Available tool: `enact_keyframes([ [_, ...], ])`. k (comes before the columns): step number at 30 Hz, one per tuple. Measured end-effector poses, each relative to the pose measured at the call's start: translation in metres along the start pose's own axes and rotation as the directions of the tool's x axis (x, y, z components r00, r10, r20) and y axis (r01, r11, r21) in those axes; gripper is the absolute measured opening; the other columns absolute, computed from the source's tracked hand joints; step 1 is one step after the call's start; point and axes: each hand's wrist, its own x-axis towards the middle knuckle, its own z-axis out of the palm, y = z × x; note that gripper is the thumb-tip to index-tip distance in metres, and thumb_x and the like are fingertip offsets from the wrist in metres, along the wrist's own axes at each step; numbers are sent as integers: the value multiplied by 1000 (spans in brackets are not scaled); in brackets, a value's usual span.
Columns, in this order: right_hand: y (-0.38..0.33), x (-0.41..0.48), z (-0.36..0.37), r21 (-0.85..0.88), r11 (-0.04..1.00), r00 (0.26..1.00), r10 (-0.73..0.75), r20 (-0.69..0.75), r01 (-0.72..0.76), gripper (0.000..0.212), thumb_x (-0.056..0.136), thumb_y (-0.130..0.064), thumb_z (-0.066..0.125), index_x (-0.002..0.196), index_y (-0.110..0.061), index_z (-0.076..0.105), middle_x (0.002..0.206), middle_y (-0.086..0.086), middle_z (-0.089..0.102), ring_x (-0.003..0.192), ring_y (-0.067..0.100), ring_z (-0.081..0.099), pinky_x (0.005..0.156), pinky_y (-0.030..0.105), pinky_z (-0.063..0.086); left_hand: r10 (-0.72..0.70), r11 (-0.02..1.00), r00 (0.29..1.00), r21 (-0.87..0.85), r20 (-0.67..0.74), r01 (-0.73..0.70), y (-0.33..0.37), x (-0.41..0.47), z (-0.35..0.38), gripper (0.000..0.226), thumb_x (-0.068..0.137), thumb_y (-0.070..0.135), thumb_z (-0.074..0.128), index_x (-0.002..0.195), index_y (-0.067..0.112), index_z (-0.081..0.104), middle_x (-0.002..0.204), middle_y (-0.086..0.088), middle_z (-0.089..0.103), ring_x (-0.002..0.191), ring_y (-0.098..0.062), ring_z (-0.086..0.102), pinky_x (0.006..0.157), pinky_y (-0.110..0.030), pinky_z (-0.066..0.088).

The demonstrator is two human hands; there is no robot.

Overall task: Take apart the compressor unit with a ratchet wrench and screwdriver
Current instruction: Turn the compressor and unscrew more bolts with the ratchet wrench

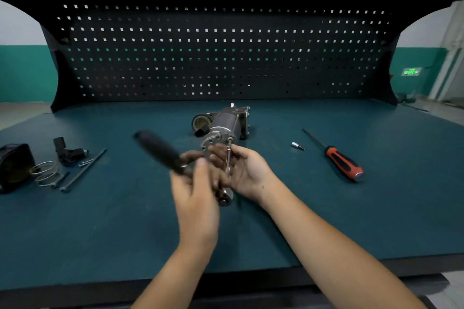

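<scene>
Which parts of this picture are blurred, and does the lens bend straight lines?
Head view: the ratchet wrench and the left hand gripping it are smeared by motion; the screwdriver and the compressor look sharp. Head view again: the pegboard bows at its sides, a wide-angle effect.

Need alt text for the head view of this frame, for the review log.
A person's left hand grips a ratchet wrench while the right hand pinches a long metal shaft at the compressor unit on a green bench. A screwdriver lies right; removed parts lie left.
</scene>
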Motion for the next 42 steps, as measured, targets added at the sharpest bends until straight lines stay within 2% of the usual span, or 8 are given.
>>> enact_keyframes([
  [5, 2, 0, 5, -89, 995, 997, -55, -45, 51, 27, 98, -19, 42, 76, -12, 57, 60, -1, 70, 52, 6, 66, 39, 12, 43, -303, 901, 922, -388, -242, 194, -1, 2, -11, 23, 99, 8, 32, 78, 17, 32, 44, 9, 37, 41, -7, 43, 43, -13, 40],
  [9, 1, 2, 6, -134, 988, 994, -84, -70, 74, 25, 97, -18, 45, 74, -11, 55, 54, -2, 67, 51, 8, 65, 45, 14, 46, 15, 973, 996, 228, 86, -34, 2, 0, -10, 23, 94, 5, 39, 84, 25, 37, 47, 9, 45, 42, -10, 46, 41, -22, 37],
  [14, 3, 1, 8, -143, 987, 992, -92, -92, 78, 27, 95, -18, 50, 71, -8, 55, 51, -2, 65, 46, 8, 63, 41, 13, 45, -86, 78, 350, 356, 933, -931, 10, 14, -11, 24, 80, 19, 39, 95, 11, 56, 65, -9, 59, 58, -33, 55, 46, -34, 37],
  [20, 3, 1, 6, -94, 992, 996, -83, -43, 79, 29, 98, -25, 42, 80, -11, 61, 62, 1, 69, 53, 11, 63, 58, 24, 45, -24, 968, 983, 249, 185, -23, 10, 8, -8, 20, 92, 5, 46, 91, 24, 48, 52, 8, 52, 52, -7, 50, 48, -21, 40],
  [26, 1, -3, 3, -70, 996, 999, -48, -20, 47, 24, 97, -15, 35, 86, -11, 57, 64, -1, 71, 53, 8, 66, 44, 14, 44, -348, 888, 922, -375, -167, 267, 6, 0, -13, 20, 99, 8, 36, 85, 18, 45, 60, 3, 57, 67, -11, 62, 67, -36, 46],
  [33, 3, -1, 2, -100, 993, 996, -75, -57, 69, 24, 97, -15, 44, 78, -10, 56, 58, -1, 68, 48, 8, 64, 49, 20, 50, 10, 976, 968, 210, 253, -64, 4, 1, -11, 15, 88, 9, 46, 92, 22, 41, 57, 4, 57, 53, -11, 53, 50, -19, 41],
  [38, 3, -2, 4, -125, 988, 993, -94, -67, 85, 22, 96, -15, 48, 76, -9, 55, 52, -3, 66, 44, 5, 62, 43, 14, 48, 72, 158, 309, 296, 948, -942, 5, 21, -16, 27, 79, 17, 42, 98, 9, 59, 65, -6, 62, 58, -28, 58, 58, -30, 35],
  [42, 4, 0, 4, -107, 993, 997, -63, -34, 59, 22, 96, -20, 48, 84, -5, 59, 73, 7, 68, 61, 15, 64, 59, 23, 50, 91, 725, 769, 487, 632, -487, 7, 10, -15, 18, 83, 18, 48, 99, 22, 53, 67, 4, 63, 63, -21, 59, 57, -25, 42],
])
